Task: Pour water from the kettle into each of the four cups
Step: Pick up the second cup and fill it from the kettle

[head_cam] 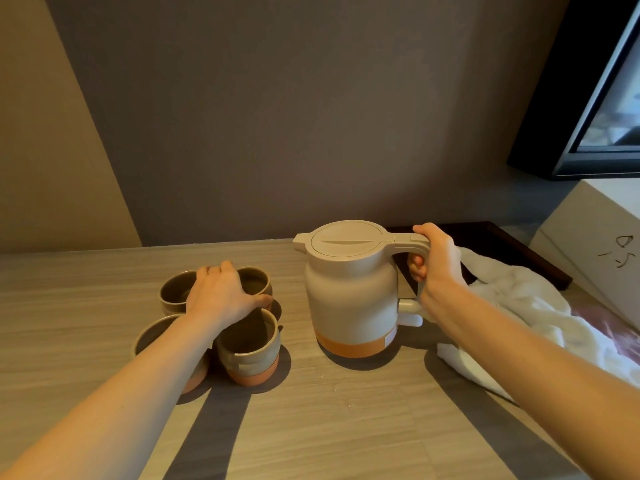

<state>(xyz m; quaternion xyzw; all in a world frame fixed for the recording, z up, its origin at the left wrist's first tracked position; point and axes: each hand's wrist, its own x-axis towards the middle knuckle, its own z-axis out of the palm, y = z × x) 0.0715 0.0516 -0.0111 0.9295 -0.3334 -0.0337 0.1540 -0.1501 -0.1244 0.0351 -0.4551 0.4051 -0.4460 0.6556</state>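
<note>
A cream kettle (pixel 349 289) with an orange base band stands upright on the wooden table (pixel 329 427), lid shut, spout pointing left. My right hand (pixel 436 265) is wrapped around its handle. Left of it is a tight cluster of glazed cups with terracotta bottoms: the back left cup (pixel 173 292), the back right cup (pixel 256 280), the front right cup (pixel 251 348) and the front left cup (pixel 152 337), which my forearm partly hides. My left hand (pixel 221 294) lies flat over the cluster's middle, fingers spread, touching the rims.
A crumpled white cloth (pixel 519 323) lies right of the kettle over a dark tray (pixel 519 251). A white box (pixel 595 233) stands at the far right below a dark-framed screen (pixel 595 98). A grey wall runs close behind the table.
</note>
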